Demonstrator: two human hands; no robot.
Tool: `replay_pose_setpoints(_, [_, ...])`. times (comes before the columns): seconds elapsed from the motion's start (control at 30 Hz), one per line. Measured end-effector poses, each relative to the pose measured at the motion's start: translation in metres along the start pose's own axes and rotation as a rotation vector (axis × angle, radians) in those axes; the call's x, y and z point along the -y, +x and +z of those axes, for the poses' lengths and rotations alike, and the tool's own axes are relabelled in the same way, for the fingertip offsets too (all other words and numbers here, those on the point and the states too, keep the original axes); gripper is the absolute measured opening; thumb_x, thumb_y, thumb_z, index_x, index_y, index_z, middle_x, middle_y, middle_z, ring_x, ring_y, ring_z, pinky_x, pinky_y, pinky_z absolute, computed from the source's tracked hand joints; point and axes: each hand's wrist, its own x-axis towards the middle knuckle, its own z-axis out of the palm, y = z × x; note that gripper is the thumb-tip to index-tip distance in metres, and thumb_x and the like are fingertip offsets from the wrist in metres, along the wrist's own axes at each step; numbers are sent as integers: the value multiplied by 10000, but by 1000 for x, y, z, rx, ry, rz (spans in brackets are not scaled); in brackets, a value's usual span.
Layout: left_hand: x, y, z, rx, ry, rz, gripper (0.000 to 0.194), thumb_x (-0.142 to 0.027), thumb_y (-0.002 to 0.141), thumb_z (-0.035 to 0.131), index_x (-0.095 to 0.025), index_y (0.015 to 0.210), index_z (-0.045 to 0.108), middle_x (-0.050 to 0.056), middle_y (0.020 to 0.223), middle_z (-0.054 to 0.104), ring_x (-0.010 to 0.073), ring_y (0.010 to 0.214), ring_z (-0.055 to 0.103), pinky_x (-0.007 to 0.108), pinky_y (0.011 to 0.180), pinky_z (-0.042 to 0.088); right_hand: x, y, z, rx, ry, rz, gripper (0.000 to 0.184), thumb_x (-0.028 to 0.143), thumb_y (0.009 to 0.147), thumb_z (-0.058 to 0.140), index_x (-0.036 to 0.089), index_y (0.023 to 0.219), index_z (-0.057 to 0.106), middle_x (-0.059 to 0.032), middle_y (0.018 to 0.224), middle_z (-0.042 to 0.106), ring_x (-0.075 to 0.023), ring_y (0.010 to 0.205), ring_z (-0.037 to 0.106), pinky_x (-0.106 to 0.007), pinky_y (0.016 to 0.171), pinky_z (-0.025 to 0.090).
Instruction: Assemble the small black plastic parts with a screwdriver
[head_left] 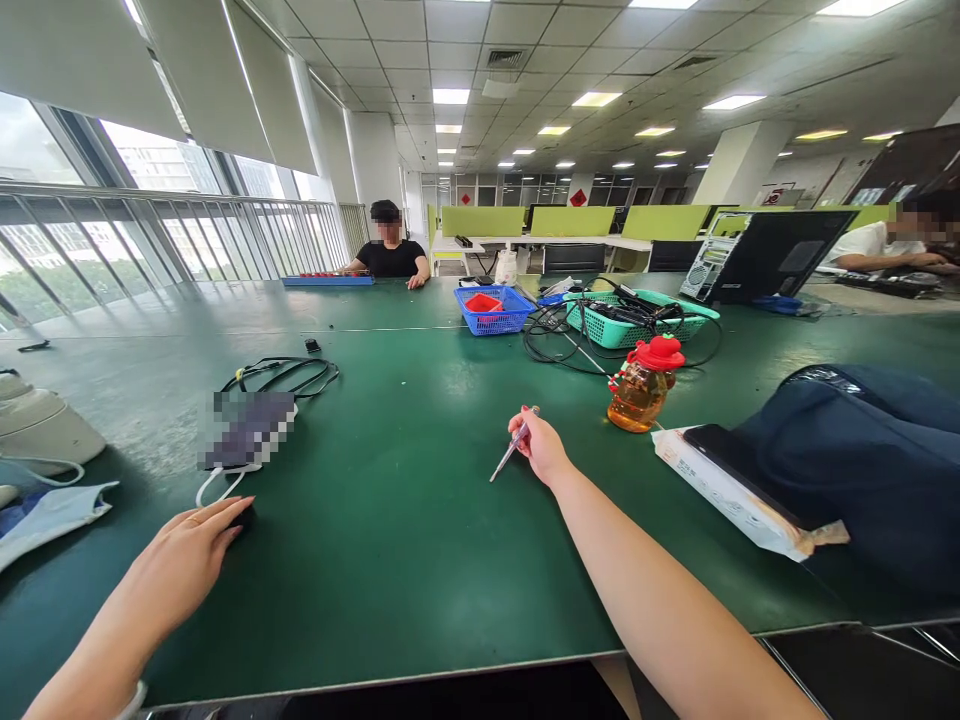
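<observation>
My right hand (538,447) is closed around a slim screwdriver (505,460), whose thin metal shank slants down to the left with its tip near the table. At the left, my left hand (184,548) rests by the table top with its fingers pressed together over a small black object (247,520). Most of that object is covered by the fingers, so its kind does not show. Just beyond the left hand lies a dark blurred pouch-like item (251,430) with a white loop and black cords (300,372).
A red-lidded bottle (645,390) of amber drink stands right of my right hand. Behind are a blue basket (495,318), a green basket (622,330) of cables and a computer case (772,255). A phone (739,470) lies on a white packet by dark cloth (862,450). Two people sit farther off.
</observation>
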Motion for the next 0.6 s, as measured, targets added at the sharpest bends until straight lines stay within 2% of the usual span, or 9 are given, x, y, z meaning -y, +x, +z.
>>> replay_pose_setpoints(0.1, [0,-3,0,36,36,0,578,-380,826,323,-101,1212,652,143,1231,682,306,1131,637,456,1029,461,0,0,0,0,-3,2,470,621,784,570,201,573,558,42,421,405,-82,378,317,-237,397,266])
replay_pose_setpoints(0.33, [0,-9,2,85,-2,-50,600,-479,833,366,-174,1289,610,116,1381,580,305,1133,641,434,968,512,1,0,0,-5,-4,4,468,611,794,566,198,573,562,37,426,411,-84,381,334,-239,397,244])
replay_pose_setpoints(0.5, [-4,-6,-9,127,-30,-61,501,-434,846,367,-219,1170,683,90,1207,697,281,1035,680,407,902,538,1,-1,1,-8,-5,10,492,637,786,571,199,563,567,42,427,401,-80,382,320,-240,397,265])
replay_pose_setpoints(0.6, [-25,3,-20,124,-75,-6,487,-460,876,364,-244,1193,663,71,1213,691,277,1044,669,407,906,528,1,1,2,-17,-13,23,497,640,789,564,199,561,568,47,419,395,-76,376,311,-238,408,303])
